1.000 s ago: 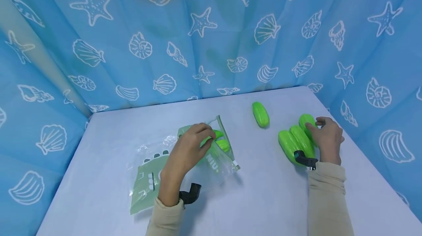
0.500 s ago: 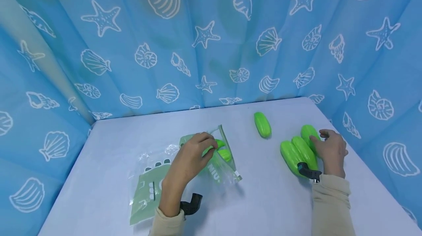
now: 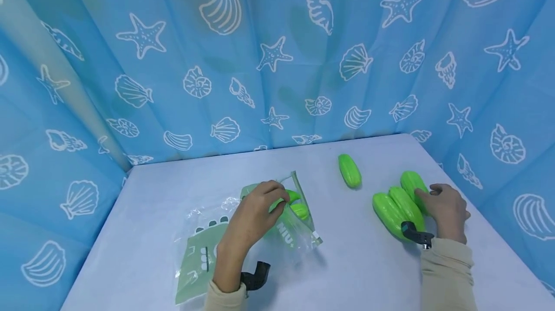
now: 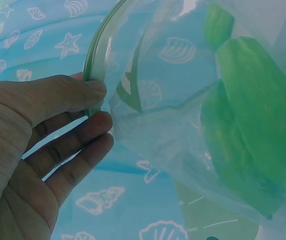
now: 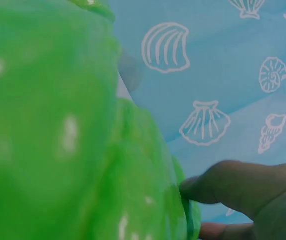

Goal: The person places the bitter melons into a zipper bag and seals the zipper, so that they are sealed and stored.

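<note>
My left hand (image 3: pixel 253 214) pinches the rim of a clear and green zip bag (image 3: pixel 284 234); in the left wrist view, thumb and fingers (image 4: pixel 95 122) close on its green edge. Green ribbed gourd-like pieces (image 4: pixel 262 105) lie inside that bag. At the right, my right hand (image 3: pixel 446 207) has its thumb and fingers at the side of a green piece (image 3: pixel 412 183), the rightmost of a cluster. Beside it lie two more green pieces (image 3: pixel 388 212), touching each other. In the right wrist view the thumb (image 5: pixel 222 187) meets the green piece's edge (image 5: pixel 143 175).
Another green piece (image 3: pixel 350 171) lies alone toward the table's back. A second clear bag with a green printed face (image 3: pixel 195 263) lies flat at the left, partly behind my left forearm. A blue shell-patterned curtain (image 3: pixel 269 99) stands around the white table (image 3: pixel 143 234).
The head view has tilted upward, so everything on the table sits lower in the picture. Both hands keep nearly the same places against the bag and the green pieces.
</note>
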`<move>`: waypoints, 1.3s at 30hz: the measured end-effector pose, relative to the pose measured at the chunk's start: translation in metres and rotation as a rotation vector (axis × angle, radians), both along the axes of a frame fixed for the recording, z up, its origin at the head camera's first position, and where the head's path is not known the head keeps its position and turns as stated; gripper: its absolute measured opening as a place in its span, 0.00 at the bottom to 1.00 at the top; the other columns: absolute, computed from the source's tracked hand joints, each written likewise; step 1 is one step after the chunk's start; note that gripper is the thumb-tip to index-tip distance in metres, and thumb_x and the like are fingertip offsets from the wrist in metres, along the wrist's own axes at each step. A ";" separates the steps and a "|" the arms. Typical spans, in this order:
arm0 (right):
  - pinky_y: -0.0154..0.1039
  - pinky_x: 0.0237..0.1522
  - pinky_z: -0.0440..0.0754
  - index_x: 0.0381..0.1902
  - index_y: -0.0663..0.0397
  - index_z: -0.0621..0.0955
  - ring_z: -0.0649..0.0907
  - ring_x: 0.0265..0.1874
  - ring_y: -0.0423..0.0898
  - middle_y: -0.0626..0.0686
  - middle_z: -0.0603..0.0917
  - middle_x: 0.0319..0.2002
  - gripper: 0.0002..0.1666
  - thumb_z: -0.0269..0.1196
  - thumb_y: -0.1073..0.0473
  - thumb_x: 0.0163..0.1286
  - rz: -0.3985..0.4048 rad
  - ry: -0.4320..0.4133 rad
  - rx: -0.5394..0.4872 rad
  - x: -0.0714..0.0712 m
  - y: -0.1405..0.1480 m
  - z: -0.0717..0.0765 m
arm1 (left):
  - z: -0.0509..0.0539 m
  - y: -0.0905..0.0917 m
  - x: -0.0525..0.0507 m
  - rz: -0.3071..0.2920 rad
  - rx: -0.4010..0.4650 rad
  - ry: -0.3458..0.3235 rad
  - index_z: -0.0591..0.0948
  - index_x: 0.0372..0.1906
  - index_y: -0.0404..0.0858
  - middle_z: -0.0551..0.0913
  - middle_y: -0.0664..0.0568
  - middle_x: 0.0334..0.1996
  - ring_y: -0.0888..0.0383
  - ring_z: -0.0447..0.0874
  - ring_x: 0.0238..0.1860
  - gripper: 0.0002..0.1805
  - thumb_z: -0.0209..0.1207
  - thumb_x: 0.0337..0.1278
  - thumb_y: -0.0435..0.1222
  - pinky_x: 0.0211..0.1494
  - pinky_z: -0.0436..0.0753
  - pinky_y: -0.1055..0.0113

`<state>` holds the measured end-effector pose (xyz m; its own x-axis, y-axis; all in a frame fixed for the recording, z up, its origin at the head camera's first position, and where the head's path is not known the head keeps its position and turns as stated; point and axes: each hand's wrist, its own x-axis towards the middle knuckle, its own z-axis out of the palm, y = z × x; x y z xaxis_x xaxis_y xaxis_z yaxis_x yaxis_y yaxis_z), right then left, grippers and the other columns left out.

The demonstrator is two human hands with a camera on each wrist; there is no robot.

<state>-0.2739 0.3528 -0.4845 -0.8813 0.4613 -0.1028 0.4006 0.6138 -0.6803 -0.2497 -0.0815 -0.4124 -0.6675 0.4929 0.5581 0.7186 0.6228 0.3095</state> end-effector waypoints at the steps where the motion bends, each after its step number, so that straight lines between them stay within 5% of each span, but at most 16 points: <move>1: 0.68 0.54 0.60 0.66 0.76 0.68 0.68 0.58 0.74 0.76 0.70 0.62 0.45 0.56 0.38 0.73 0.005 -0.019 -0.010 0.000 0.002 0.001 | 0.000 0.000 0.000 0.000 0.000 0.000 0.87 0.37 0.42 0.83 0.56 0.41 0.61 0.81 0.44 0.10 0.71 0.53 0.26 0.46 0.83 0.72; 10: 0.75 0.59 0.55 0.67 0.76 0.66 0.61 0.62 0.79 0.78 0.63 0.66 0.58 0.49 0.24 0.68 0.103 -0.174 -0.022 -0.001 0.014 0.002 | 0.000 0.002 -0.003 0.002 -0.021 -0.038 0.87 0.38 0.42 0.83 0.57 0.42 0.62 0.81 0.45 0.09 0.71 0.54 0.27 0.48 0.82 0.73; 20: 0.70 0.58 0.56 0.67 0.73 0.69 0.67 0.59 0.73 0.75 0.70 0.63 0.53 0.55 0.29 0.69 0.007 0.045 -0.017 0.002 0.008 0.013 | 0.000 0.003 -0.001 0.009 -0.019 -0.023 0.87 0.37 0.43 0.83 0.57 0.41 0.62 0.81 0.44 0.08 0.71 0.54 0.28 0.47 0.82 0.73; 23: 0.66 0.56 0.66 0.70 0.69 0.68 0.68 0.61 0.72 0.74 0.71 0.64 0.52 0.56 0.29 0.69 0.017 0.115 -0.037 0.001 0.002 0.022 | 0.001 0.002 -0.002 0.011 -0.019 -0.009 0.87 0.37 0.43 0.83 0.57 0.41 0.62 0.81 0.44 0.09 0.71 0.54 0.28 0.47 0.82 0.73; 27: 0.62 0.48 0.75 0.70 0.68 0.69 0.69 0.62 0.71 0.72 0.72 0.63 0.50 0.58 0.31 0.69 0.051 0.202 -0.035 0.001 -0.007 0.031 | 0.002 0.001 -0.003 0.001 -0.010 0.010 0.87 0.36 0.44 0.83 0.57 0.41 0.62 0.81 0.44 0.09 0.71 0.53 0.27 0.46 0.83 0.72; 34: 0.72 0.57 0.67 0.71 0.66 0.68 0.67 0.63 0.70 0.70 0.71 0.62 0.50 0.59 0.31 0.69 0.190 0.255 0.007 0.001 -0.030 0.044 | 0.002 0.001 -0.002 0.011 -0.012 -0.026 0.87 0.37 0.43 0.83 0.57 0.42 0.63 0.80 0.45 0.09 0.70 0.55 0.27 0.47 0.82 0.72; 39: 0.68 0.54 0.70 0.68 0.65 0.72 0.70 0.60 0.67 0.67 0.74 0.60 0.46 0.62 0.34 0.69 0.318 0.300 0.093 0.000 -0.042 0.045 | 0.001 0.001 -0.002 0.023 -0.010 -0.043 0.87 0.37 0.43 0.83 0.58 0.42 0.64 0.80 0.45 0.09 0.70 0.55 0.27 0.47 0.82 0.73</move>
<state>-0.2740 0.3105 -0.4390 -0.9652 0.1581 0.2085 -0.0246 0.7386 -0.6737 -0.2514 -0.0805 -0.4111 -0.7023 0.4823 0.5236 0.6900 0.6421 0.3340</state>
